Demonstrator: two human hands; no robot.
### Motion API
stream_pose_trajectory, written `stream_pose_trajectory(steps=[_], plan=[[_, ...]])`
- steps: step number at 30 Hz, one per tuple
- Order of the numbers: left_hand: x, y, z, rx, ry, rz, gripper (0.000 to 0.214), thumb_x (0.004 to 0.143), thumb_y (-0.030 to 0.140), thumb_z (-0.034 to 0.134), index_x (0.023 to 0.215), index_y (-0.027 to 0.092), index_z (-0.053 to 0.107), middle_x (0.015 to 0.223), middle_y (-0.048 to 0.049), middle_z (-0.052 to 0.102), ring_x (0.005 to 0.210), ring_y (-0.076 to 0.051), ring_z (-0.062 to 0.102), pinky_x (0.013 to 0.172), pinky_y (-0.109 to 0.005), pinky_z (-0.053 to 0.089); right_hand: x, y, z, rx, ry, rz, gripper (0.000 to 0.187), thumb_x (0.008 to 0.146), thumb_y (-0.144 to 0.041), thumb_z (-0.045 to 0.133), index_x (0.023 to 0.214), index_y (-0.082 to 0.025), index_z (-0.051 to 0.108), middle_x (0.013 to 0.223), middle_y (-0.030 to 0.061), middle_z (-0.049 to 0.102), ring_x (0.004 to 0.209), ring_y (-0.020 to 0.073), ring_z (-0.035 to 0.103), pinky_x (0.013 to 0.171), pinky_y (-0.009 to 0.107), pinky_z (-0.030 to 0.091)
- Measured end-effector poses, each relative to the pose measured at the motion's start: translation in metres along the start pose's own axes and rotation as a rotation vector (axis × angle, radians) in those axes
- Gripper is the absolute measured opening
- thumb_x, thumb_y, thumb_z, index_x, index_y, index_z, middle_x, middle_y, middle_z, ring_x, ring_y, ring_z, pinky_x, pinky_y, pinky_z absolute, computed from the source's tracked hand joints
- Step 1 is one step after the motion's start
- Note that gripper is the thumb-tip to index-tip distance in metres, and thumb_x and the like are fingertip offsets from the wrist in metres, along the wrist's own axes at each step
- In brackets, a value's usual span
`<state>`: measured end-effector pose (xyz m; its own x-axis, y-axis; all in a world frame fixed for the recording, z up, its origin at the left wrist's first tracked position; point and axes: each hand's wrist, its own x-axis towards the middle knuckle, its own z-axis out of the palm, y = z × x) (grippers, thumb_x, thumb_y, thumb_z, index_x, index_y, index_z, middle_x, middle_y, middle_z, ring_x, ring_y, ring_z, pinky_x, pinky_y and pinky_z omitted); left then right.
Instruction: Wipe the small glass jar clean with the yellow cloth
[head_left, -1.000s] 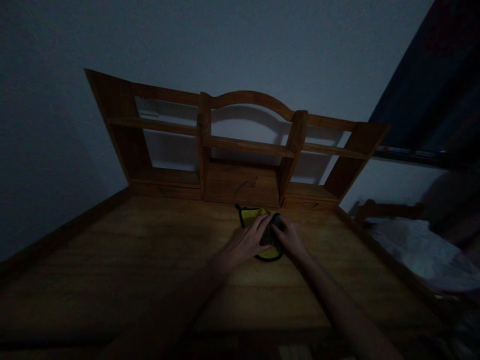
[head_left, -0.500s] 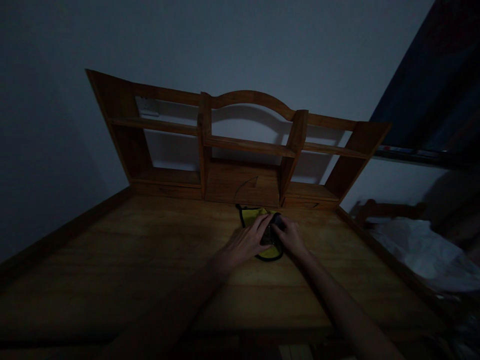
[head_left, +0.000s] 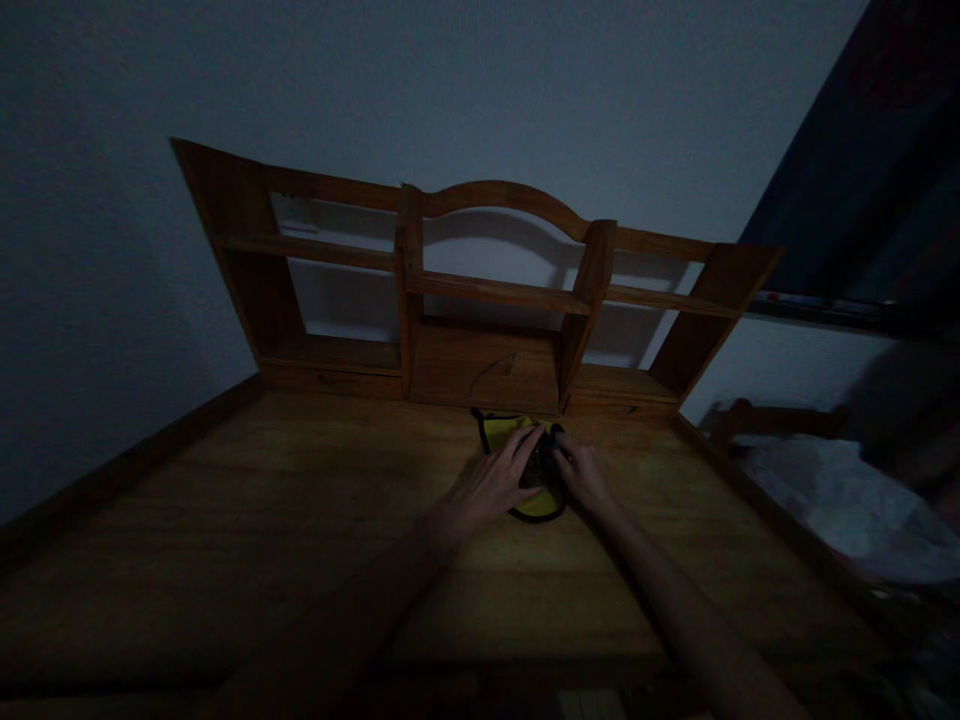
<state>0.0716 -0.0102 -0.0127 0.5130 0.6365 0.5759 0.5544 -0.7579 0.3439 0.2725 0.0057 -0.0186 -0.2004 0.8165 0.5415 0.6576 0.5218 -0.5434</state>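
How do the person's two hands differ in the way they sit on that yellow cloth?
The left hand lies flatter, fingers stretched over the yellow cloth; the right hand is more curled, fingertips at a small dark thing on it. The left hand reaches in from the cloth's left, the right hand from its right. Both meet over the cloth on the desk.
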Motion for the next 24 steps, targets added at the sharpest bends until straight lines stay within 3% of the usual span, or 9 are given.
stream_pose_trajectory(steps=[6,11,15,19,24], plan=[[0.001,0.002,-0.003,-0.012,0.023,-0.007,0.093,0.078,0.036,0.071,0.149,0.031,0.011,0.15,-0.0087,0.032,0.13,-0.028,0.047,0.1,-0.041,0.049,0.001,0.002,0.006,0.196,0.034,0.087,0.026,0.089,-0.031,0.047,0.097,-0.017,0.068,0.085,0.0045,0.068,0.078,0.0215,0.062,0.072,0.03,0.047],[0.001,0.003,-0.006,-0.052,0.093,-0.044,0.09,0.078,0.036,0.07,0.148,0.031,0.014,0.149,-0.0094,0.033,0.128,-0.028,0.048,0.101,-0.042,0.049,0.007,-0.002,0.011,0.659,0.051,0.312,0.032,0.079,-0.044,0.067,0.097,-0.017,0.069,0.091,0.003,0.071,0.085,0.0212,0.064,0.08,0.032,0.049],[0.003,0.003,-0.005,-0.078,0.156,-0.061,0.089,0.078,0.032,0.07,0.148,0.03,0.015,0.146,-0.008,0.037,0.129,-0.026,0.047,0.104,-0.041,0.047,0.008,-0.007,0.009,0.956,0.039,0.485,0.037,0.07,-0.042,0.078,0.097,-0.018,0.07,0.093,0.0044,0.072,0.085,0.0215,0.066,0.085,0.035,0.05],[0.004,0.004,-0.003,-0.112,0.232,-0.055,0.089,0.077,0.03,0.071,0.147,0.029,0.016,0.146,-0.0076,0.035,0.133,-0.025,0.042,0.107,-0.039,0.045,0.008,-0.015,0.002,1.058,-0.026,0.546,0.037,0.069,-0.041,0.079,0.098,-0.019,0.07,0.097,0.0059,0.072,0.094,0.024,0.067,0.089,0.036,0.05],[0.003,0.005,-0.004,-0.129,0.218,-0.067,0.085,0.08,0.035,0.069,0.147,0.03,0.017,0.147,-0.0084,0.034,0.131,-0.026,0.045,0.107,-0.043,0.045,0.007,-0.025,-0.004,1.133,-0.107,0.543,0.038,0.073,-0.04,0.075,0.103,-0.019,0.069,0.104,0.0068,0.072,0.098,0.0259,0.067,0.089,0.038,0.05]])
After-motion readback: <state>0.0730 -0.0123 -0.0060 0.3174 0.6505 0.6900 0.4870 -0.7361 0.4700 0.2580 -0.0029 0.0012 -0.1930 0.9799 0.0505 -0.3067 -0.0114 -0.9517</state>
